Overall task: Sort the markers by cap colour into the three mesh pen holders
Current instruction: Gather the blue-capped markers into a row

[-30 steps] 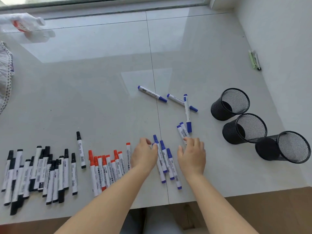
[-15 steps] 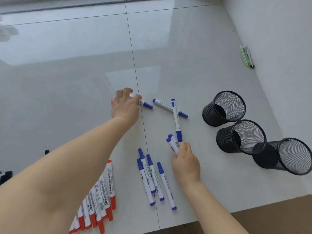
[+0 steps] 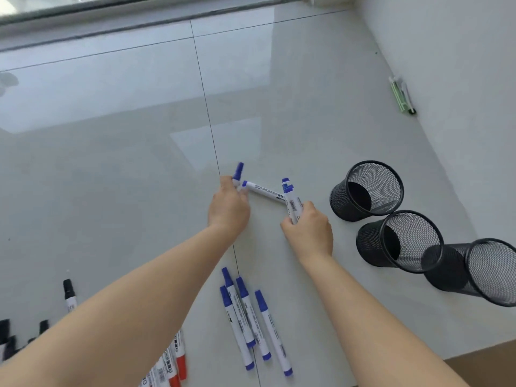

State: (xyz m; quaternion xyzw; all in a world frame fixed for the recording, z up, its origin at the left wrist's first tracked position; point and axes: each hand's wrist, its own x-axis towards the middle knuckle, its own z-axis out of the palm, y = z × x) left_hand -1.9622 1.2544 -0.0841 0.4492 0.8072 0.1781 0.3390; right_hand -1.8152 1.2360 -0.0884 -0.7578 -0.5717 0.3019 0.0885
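My left hand [image 3: 229,210] is closed around one blue-capped marker [image 3: 238,171] whose cap sticks up past my fingers. My right hand [image 3: 308,231] grips a bunch of blue-capped markers [image 3: 289,195], caps pointing away from me. Between the hands another blue marker [image 3: 264,192] lies flat on the table. Several more blue markers [image 3: 245,317] lie side by side near the front edge. Three black mesh pen holders stand at the right: the far one [image 3: 365,191], the middle one [image 3: 399,238] and the near one [image 3: 485,269], all looking empty.
Red-capped markers [image 3: 176,361] lie at the bottom, partly under my left forearm. Black-capped markers [image 3: 69,294] sit at the lower left. A green pen-like item [image 3: 400,94] rests by the white wall at the right. The table's front edge runs at the lower right.
My left hand picked the far blue marker off the table and drew it toward the middle. My right hand moved forward and gathered more blue markers into its grip.
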